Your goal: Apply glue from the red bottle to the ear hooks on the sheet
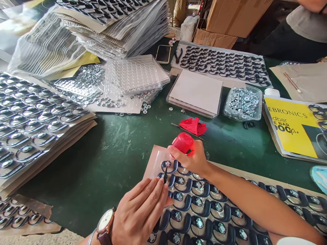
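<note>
My right hand (pixel 195 158) is closed round a red squeeze bottle (pixel 182 142), tilted over the top left corner of a sheet of black hook-shaped parts (pixel 201 207). My left hand (pixel 143 207), with a watch on its wrist, pinches black tweezers (pixel 165 175). Their tips are at the corner part (pixel 167 164), just below the bottle; whether they touch it I cannot tell. Round silvery pieces sit in the parts, which lie under clear film on brown card. My left hand hides some of the sheet's left side.
Stacked sheets of similar parts (pixel 38 126) stand at left, with more piled behind (pixel 122 30). Loose washers (pixel 87 81) lie near clear trays (pixel 133 75). A clear tub of washers (pixel 242 102), a red cloth (pixel 193 126), a phone (pixel 163 54) and a yellow box (pixel 293 126) are beyond my hands.
</note>
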Tool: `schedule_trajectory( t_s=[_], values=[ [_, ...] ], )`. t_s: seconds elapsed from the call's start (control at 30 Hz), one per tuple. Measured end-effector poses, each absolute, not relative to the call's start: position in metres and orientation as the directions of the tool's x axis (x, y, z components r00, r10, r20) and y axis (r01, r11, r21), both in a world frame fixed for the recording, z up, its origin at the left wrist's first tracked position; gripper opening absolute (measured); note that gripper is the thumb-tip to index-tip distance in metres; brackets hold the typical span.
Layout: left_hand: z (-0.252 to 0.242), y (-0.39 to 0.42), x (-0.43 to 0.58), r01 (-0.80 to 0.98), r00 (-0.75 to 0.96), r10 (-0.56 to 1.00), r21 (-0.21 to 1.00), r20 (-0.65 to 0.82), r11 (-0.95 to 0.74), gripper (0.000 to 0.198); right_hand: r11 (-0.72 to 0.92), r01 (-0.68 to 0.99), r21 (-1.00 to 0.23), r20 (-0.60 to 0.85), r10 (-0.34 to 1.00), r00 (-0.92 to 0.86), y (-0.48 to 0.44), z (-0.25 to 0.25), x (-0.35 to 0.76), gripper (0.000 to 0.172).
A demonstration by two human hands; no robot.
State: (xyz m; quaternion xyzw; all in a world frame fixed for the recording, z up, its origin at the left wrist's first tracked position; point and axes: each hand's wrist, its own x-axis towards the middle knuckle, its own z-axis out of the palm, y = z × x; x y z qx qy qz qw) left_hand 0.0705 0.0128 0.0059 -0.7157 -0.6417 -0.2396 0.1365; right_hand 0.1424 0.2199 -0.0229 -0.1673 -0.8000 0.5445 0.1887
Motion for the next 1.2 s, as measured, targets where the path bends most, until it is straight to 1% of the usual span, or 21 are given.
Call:
schedule_trajectory(
  t_s=[0.13,0.3,0.5,0.7,0.87,0.97,1.07,1.2],
  values=[
    [0.008,0.014,0.068,0.979,0.03,0.855,0.157,0.518,-0.13,0.018,0.367,0.083,-0.927,0.112,0.481,-0.87,0.22,-0.021,0.143,0.032],
    [0.013,0.018,0.062,0.966,-0.025,0.854,0.233,0.52,-0.114,0.018,0.344,0.073,-0.936,0.101,0.463,-0.88,0.22,-0.018,0.144,0.031],
    [0.011,0.017,0.057,0.934,-0.113,0.851,0.348,0.512,-0.086,0.018,0.305,0.065,-0.95,0.088,0.464,-0.882,0.22,-0.019,0.145,0.032],
    [0.005,0.015,0.051,0.886,-0.2,0.847,0.461,0.493,-0.058,0.021,0.27,0.056,-0.961,0.071,0.44,-0.895,0.219,-0.019,0.145,0.029],
    [0.004,0.018,0.043,0.812,-0.318,0.827,0.584,0.464,-0.015,0.016,0.248,0.059,-0.967,0.051,0.417,-0.908,0.216,-0.021,0.147,0.03],
    [0.005,0.02,0.036,0.765,-0.398,0.818,0.642,0.416,0.045,0.013,0.253,0.063,-0.966,0.051,0.419,-0.906,0.215,-0.022,0.147,0.029],
    [0.005,0.021,0.03,0.71,-0.476,0.816,0.691,0.328,0.137,0.012,0.246,0.049,-0.968,0.061,0.42,-0.906,0.214,-0.02,0.146,0.031],
    [0.005,0.019,0.027,0.647,-0.551,0.799,0.728,0.24,0.227,0.015,0.241,0.029,-0.97,0.087,0.458,-0.884,0.212,-0.019,0.147,0.033]
  ],
)
